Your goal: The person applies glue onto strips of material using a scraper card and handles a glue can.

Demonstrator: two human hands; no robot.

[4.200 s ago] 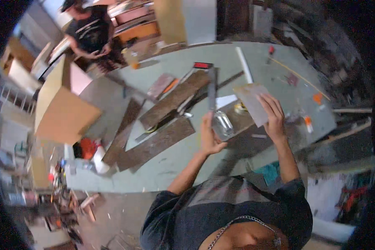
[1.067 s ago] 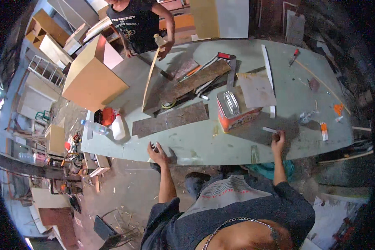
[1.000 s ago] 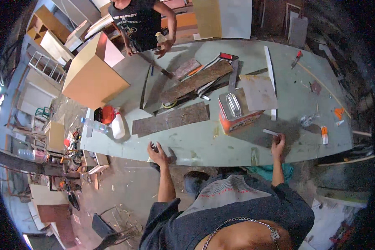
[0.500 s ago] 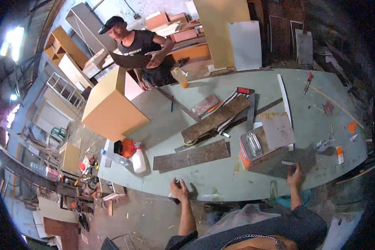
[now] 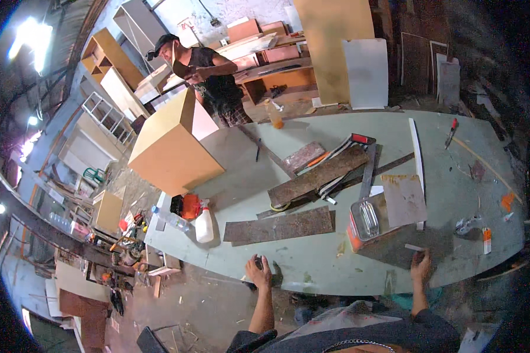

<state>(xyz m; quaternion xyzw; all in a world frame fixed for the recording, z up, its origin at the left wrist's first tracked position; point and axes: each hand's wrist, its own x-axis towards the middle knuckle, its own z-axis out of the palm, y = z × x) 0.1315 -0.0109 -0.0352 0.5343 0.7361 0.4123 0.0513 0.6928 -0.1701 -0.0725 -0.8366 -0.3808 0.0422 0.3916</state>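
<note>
My left hand (image 5: 259, 274) is at the table's near edge, its fingers curled round something small and dark that I cannot make out. My right hand (image 5: 420, 267) rests at the near edge further right. Between its fingers is a small pale flat strip (image 5: 413, 247), pointing away to the left. Left of that strip stands a rectangular tin (image 5: 355, 239) with a clear-looking, shiny top, and a greyish square sheet (image 5: 403, 200) leans over its right side. Beyond my left hand lies a rough dark brown board (image 5: 280, 227).
Another brown board (image 5: 318, 175) lies across a red-ended tool and strips mid-table. A white spray bottle (image 5: 204, 226) and large tan box (image 5: 174, 150) stand left. Behind the box a co-worker (image 5: 212, 79) holds a dark sheet. A long white strip (image 5: 418, 170) lies right.
The whole view has shifted slightly, so the table sits lower and to the right. The co-worker has raised the dark sheet and tilted it up with the hands. My hands stay nearly in place.
</note>
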